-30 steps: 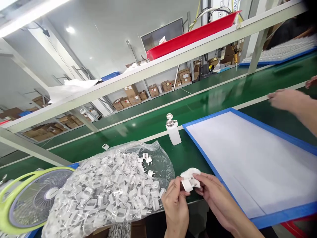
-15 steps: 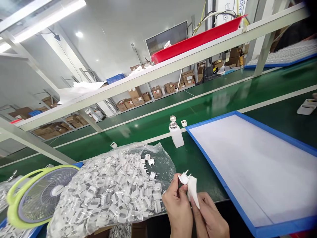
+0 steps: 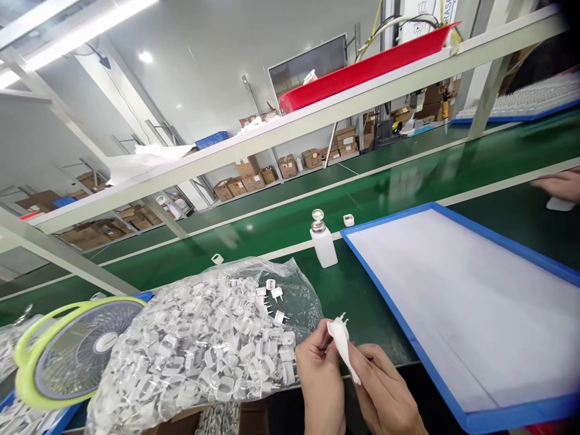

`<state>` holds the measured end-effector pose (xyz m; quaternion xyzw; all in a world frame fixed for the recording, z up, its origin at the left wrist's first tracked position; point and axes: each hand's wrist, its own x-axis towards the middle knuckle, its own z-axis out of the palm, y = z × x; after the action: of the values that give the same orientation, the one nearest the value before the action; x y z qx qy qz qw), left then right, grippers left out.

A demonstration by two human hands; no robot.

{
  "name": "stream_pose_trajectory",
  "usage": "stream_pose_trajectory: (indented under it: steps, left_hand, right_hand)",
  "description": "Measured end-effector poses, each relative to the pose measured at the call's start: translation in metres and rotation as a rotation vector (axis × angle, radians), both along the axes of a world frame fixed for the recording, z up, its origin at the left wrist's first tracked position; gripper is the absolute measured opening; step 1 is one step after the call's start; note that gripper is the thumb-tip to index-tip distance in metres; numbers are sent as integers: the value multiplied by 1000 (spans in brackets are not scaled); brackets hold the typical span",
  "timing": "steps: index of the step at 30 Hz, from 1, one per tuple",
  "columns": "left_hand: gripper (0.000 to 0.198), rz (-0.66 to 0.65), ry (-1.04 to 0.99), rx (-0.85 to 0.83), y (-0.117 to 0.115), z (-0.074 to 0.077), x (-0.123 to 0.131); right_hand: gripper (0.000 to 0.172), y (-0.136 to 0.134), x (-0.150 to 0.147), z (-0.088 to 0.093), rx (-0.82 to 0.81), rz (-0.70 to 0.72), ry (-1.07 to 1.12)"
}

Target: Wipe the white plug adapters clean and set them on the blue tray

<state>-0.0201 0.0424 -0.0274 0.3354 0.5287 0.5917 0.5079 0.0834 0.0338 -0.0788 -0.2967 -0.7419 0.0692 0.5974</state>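
Observation:
Near the bench's front edge, my left hand [image 3: 321, 368] pinches a small white two-pin plug housing [image 3: 343, 318]; only its pins and a bit of its body show. A white cloth [image 3: 342, 345] lies over the housing, gripped by my right hand [image 3: 383, 383], whose fingers are closed. Just left of my hands, a clear plastic bag [image 3: 203, 338] is filled with white plug housings, a few loose at its mouth. Beyond my hands a white pump bottle [image 3: 324, 246] with a metal top stands upright.
A blue-rimmed tray [image 3: 394, 305] with a white lining lies to the right. At left is a lime-green fan [image 3: 86, 350]. Single white housings sit on the green belt [image 3: 254, 226]. Another person's hand [image 3: 562, 184] is at far right. A shelf rail [image 3: 281, 136] crosses above.
My right hand has brought the cloth left over the plug housing, covering most of it. The loose housings on the belt have shifted right. Another person's hand has come in at far right.

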Motion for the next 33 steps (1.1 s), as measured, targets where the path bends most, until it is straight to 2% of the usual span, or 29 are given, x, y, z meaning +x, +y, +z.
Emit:
stream_pose_trajectory:
  steps: [2,4,5,7,8,11,14,16,18,20,22,25,27,29,31,33]
  left_hand:
    - [33,-4,-149,-19,0,10,-2]
    - [34,-26,-311,-69,-2,21,-4]
    - [34,-53,-407,-113,-3,26,-6]
    - [31,-125,-607,-210,-6,33,-9]
    - [30,-162,-697,-246,-8,36,-10]
    - [30,-243,-859,-291,-11,41,-13]
    - [33,-271,-842,-264,-14,42,-12]
    - [33,-277,-726,-199,-17,41,-9]
    - [35,-284,-556,-115,-19,39,-6]
    - [42,-266,-402,-33,-20,37,-3]
    - [43,-218,-329,13,-19,33,-1]
    - [40,-186,-403,-33,-17,26,-1]
    - [30,-190,-549,-119,-14,24,-2]
    - [16,-178,-734,-207,-11,26,-3]
    - [7,-146,-877,-281,-7,31,-3]
    - [19,-104,-924,-353,-3,37,-1]
  right_hand:
    - [48,-4,3,1,-92,-68,80]
    - [23,-7,10,6,-285,-305,152]
    - [17,-8,15,11,-382,-454,173]
    - [23,-9,22,26,-501,-685,211]
    - [26,-10,24,35,-519,-729,233]
    - [26,-15,21,60,-496,-676,332]
    - [15,-21,13,71,-405,-440,323]
    - [12,-22,9,71,-324,-226,259]
    - [17,-19,8,70,-271,-56,179]
    - [25,-14,11,70,-250,45,117]
    - [31,-10,14,72,-231,80,81]
    - [35,-12,19,71,-210,77,81]
    - [27,-17,21,65,-287,18,149]
    - [20,-21,21,56,-432,-159,328]
    - [25,-22,21,49,-546,-381,560]
    - [33,-21,23,45,-609,-476,704]
